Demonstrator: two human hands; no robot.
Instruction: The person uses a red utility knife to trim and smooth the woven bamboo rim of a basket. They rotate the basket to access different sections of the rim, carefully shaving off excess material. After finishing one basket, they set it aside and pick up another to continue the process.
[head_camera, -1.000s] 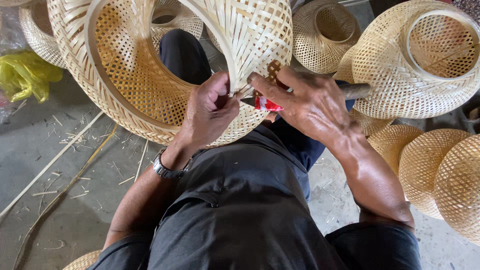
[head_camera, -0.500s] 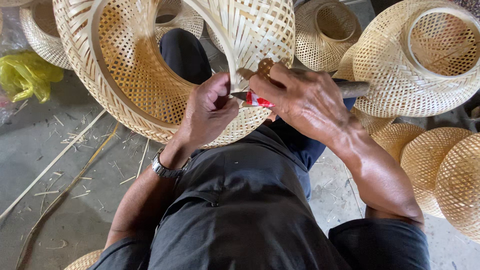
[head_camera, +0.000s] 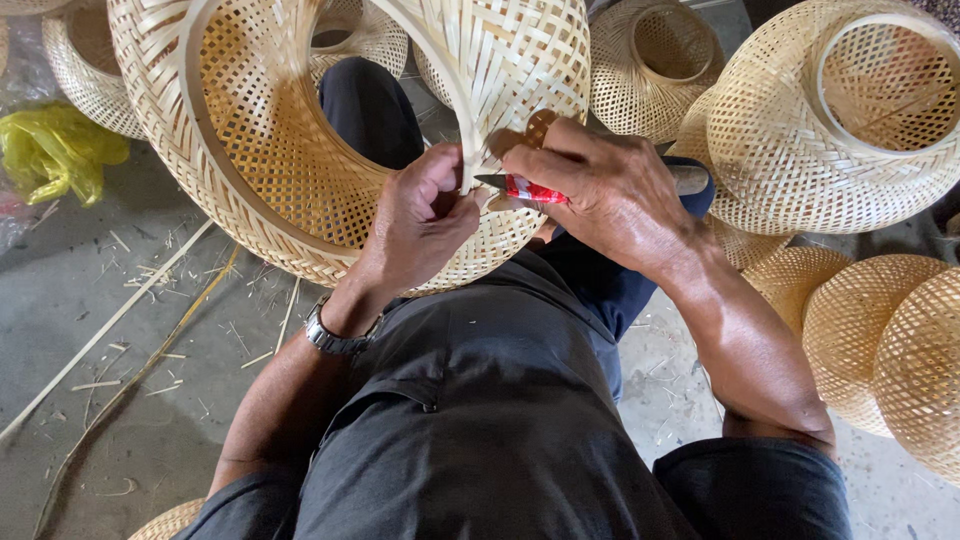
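Observation:
A large woven bamboo shade (head_camera: 260, 160) rests on my lap, its round opening toward me. My left hand (head_camera: 420, 220) pinches its rim band near the bottom edge. My right hand (head_camera: 600, 190) grips a small knife with a red-wrapped handle (head_camera: 535, 190), the blade tip touching the rim right beside my left fingers. A metal watch (head_camera: 335, 340) is on my left wrist.
Several finished woven bamboo shades surround me: a big one (head_camera: 830, 120) at upper right, rounder ones (head_camera: 880, 340) at right, others (head_camera: 650, 60) behind. A yellow plastic bag (head_camera: 55, 150) lies at left. Bamboo strips and shavings (head_camera: 130, 330) litter the concrete floor.
The knife and my right hand have shifted slightly along the rim toward my left fingers; the shade has turned a little.

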